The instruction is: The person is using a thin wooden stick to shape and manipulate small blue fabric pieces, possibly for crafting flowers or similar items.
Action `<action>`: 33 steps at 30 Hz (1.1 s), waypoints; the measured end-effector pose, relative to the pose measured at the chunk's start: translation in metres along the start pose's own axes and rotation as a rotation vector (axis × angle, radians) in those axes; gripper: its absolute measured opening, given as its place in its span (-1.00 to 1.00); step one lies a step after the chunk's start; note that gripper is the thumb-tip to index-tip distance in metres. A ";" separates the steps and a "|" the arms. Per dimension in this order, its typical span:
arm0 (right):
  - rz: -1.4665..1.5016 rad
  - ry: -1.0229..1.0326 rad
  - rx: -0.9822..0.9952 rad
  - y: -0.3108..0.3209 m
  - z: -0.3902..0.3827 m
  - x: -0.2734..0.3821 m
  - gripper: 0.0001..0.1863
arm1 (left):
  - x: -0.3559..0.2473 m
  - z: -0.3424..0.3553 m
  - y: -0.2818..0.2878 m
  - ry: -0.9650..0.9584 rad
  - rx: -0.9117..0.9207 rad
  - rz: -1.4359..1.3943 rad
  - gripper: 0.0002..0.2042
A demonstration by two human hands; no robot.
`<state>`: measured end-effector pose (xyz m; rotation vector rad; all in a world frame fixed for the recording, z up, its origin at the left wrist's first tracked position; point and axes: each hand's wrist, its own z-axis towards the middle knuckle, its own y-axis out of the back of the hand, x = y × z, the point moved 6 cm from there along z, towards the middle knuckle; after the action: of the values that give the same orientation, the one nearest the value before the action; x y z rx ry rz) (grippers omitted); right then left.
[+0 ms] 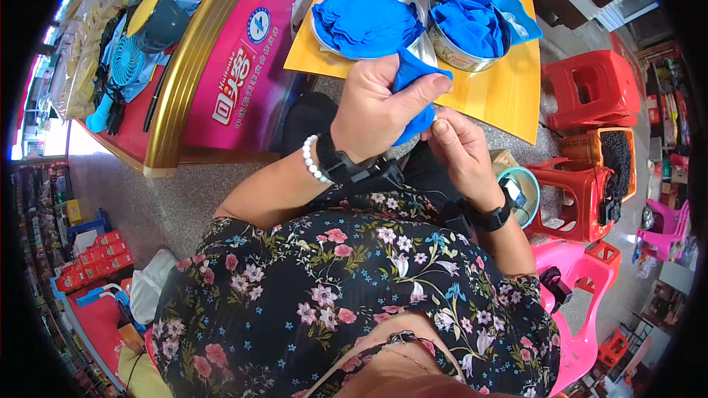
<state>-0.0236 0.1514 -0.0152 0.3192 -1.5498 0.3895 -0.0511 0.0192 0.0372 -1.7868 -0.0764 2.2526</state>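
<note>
Blue cloth [410,74] is held up beside the near edge of the desk [510,103].
A stack of blue pieces [365,21] sits near the left edge, maybe for easy reach. The left hand [376,107] squeezes the cloth, perhaps to keep it still. A round tin [459,57] stands farther right. The right hand [464,153] pinches near the cloth's low end; on what, I can't tell.

The cloth [414,74] is vivid blue, matching the pile [369,21]. The table [509,107] is orange-yellow, the stools [616,85] red, the chair [588,332] hot pink. The shirt [324,273] is black, patterned with flowers — pink, white, blue — and green leaves. The beads [309,159] are white, the panel [254,74] magenta, its trim [171,103] gold.
</note>
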 end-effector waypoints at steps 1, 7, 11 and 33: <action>0.027 -0.009 -0.002 -0.002 0.001 -0.001 -0.70 | 0.003 0.001 0.000 0.000 0.000 0.000 -0.89; 0.040 0.016 0.001 -0.006 0.004 -0.002 -0.70 | 0.004 0.000 0.005 -0.106 -0.054 0.018 -0.84; 0.097 -0.032 0.021 -0.005 0.003 -0.006 -0.68 | -0.007 0.000 0.012 -0.260 -0.102 0.031 -0.73; 0.300 -0.086 0.023 -0.005 -0.004 -0.013 -0.66 | -0.016 -0.001 0.013 -0.371 -0.309 0.075 -0.89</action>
<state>-0.0176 0.1478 -0.0280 0.1212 -1.6832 0.6341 -0.0490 0.0026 0.0493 -1.4956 -0.4570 2.7233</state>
